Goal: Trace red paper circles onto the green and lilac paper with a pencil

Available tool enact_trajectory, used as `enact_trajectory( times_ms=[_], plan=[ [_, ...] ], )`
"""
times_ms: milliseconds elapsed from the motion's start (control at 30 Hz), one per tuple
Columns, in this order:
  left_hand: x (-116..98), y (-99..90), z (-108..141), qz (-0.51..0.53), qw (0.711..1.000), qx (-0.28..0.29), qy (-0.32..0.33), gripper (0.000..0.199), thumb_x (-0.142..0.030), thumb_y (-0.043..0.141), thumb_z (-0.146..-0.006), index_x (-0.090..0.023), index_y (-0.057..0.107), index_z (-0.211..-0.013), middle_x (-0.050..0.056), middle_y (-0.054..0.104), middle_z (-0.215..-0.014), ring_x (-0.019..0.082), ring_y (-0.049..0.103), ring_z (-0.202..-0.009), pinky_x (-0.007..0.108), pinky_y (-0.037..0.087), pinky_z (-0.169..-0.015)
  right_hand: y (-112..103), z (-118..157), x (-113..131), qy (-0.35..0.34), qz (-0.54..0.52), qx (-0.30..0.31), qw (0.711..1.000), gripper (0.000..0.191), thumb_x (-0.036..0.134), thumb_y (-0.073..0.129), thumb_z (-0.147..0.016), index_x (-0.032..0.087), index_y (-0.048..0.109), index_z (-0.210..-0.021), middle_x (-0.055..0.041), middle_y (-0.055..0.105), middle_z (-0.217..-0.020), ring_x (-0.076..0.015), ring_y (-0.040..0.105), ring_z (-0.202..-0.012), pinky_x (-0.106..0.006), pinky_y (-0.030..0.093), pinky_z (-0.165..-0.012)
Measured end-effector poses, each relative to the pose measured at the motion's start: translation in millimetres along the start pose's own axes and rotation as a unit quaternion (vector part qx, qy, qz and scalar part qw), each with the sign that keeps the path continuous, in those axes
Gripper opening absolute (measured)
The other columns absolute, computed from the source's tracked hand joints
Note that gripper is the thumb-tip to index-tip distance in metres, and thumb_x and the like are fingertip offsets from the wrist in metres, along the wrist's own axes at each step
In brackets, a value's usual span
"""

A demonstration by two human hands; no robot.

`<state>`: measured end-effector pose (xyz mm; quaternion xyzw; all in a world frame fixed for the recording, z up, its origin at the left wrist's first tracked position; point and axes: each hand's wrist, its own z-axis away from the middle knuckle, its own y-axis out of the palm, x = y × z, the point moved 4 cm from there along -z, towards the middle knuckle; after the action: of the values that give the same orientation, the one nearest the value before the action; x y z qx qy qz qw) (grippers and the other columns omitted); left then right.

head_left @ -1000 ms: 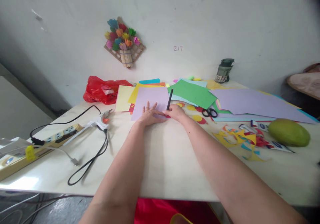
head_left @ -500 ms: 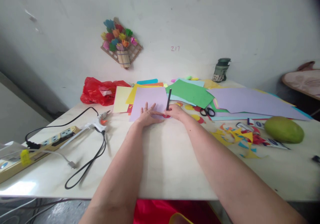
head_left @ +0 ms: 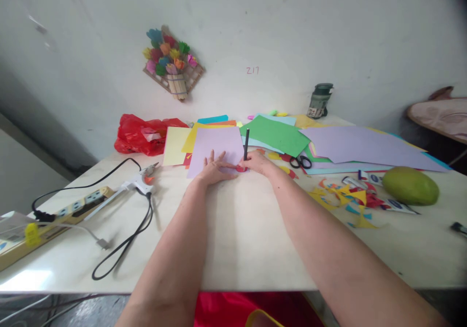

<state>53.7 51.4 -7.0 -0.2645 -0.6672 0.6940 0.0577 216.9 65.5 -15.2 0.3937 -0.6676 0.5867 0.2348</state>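
A sheet of lilac paper lies on the table in front of me, over yellow sheets. My left hand rests on its lower part with the fingers spread, the index finger reaching toward a small red paper piece. That piece lies at the sheet's lower right corner. My right hand is closed around a black pen, held upright with its tip down by the red piece. The tip itself is hidden by the fingers. Black-handled scissors lie to the right of my right hand.
Green paper and a large lilac sheet spread across the back right. Paper scraps lie beside a green mango-like fruit. At left are a glue gun, a power strip and a red plastic bag.
The view has shifted slightly, so everything appears a little further left. Both hands keep nearly the same place on the paper, and the pen stays in my right hand.
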Motion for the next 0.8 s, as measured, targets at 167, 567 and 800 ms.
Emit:
enact_trajectory(
  times_ms=[167,567,800],
  plan=[
    [-0.3,0.0,-0.1,0.000,1.000,0.008,-0.004,0.050,-0.062,0.053,-0.061,-0.045,0.051,-0.108,-0.015,0.009,-0.140,0.027,-0.013,-0.125,0.051,-0.002,-0.100,-2.0,-0.7,-2.7,0.007,0.003,-0.009,1.000,0.020,0.026,0.060,-0.059,0.012,0.066,-0.071,-0.0019,0.062,-0.063,-0.0121,0.055,-0.061,-0.021,0.042,-0.056],
    [1.5,1.7,-1.6,-0.005,1.000,0.002,0.005,0.052,-0.066,0.051,-0.060,-0.044,0.052,-0.107,-0.011,0.010,-0.140,0.027,-0.011,-0.126,0.052,0.001,-0.099,-4.6,-1.8,-5.6,0.008,-0.029,-0.127,0.991,0.029,0.041,0.050,-0.071,0.015,0.061,-0.077,-0.0050,0.065,-0.071,-0.0112,0.060,-0.062,-0.021,0.045,-0.060],
    [-0.6,2.2,-2.1,0.011,0.999,-0.038,-0.012,0.060,-0.068,0.050,-0.058,-0.035,0.050,-0.108,-0.003,0.017,-0.140,0.027,-0.007,-0.127,0.051,0.003,-0.099,3.6,-7.0,-10.0,0.008,-0.024,-0.115,0.993,0.031,0.046,0.047,-0.074,0.019,0.060,-0.084,-0.0011,0.065,-0.069,-0.0093,0.060,-0.055,-0.020,0.044,-0.056]
  ],
)
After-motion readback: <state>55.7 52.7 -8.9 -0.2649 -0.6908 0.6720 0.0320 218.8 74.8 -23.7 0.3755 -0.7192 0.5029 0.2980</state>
